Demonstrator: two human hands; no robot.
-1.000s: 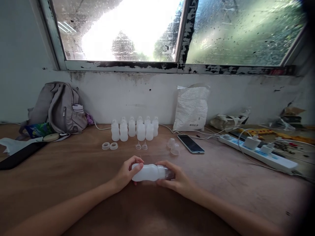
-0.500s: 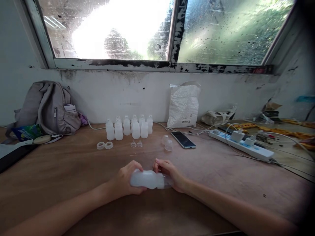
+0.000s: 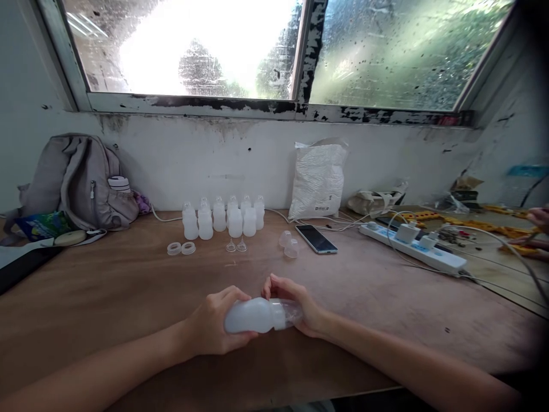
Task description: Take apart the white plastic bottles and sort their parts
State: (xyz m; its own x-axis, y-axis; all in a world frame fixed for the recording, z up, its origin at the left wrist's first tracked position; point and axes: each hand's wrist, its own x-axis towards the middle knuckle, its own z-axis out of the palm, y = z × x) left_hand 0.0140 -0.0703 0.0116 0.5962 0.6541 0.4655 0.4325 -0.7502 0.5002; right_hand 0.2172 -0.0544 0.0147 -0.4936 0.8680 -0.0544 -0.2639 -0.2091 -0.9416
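My left hand point(image 3: 214, 323) is closed round the base of a white translucent bottle point(image 3: 251, 315) held sideways just above the wooden table point(image 3: 128, 292). My right hand point(image 3: 295, 303) grips the clear cap end point(image 3: 288, 313) of the same bottle. Behind, several identical capped bottles point(image 3: 223, 217) stand in a cluster near the wall. In front of them lie two white rings point(image 3: 180, 248), two small clear nipples point(image 3: 237, 246) and two clear caps point(image 3: 289, 245).
A grey backpack point(image 3: 81, 183) leans at the back left, a white plastic bag point(image 3: 317, 180) at the back centre. A phone point(image 3: 316, 238) and a power strip point(image 3: 414, 247) with cables lie to the right. Another person's hand point(image 3: 538, 220) shows at the far right edge.
Both hands and the bottle have drawn slightly nearer to me and the bottle's base tipped toward me. My view shifted right, bringing another person's hand into sight.
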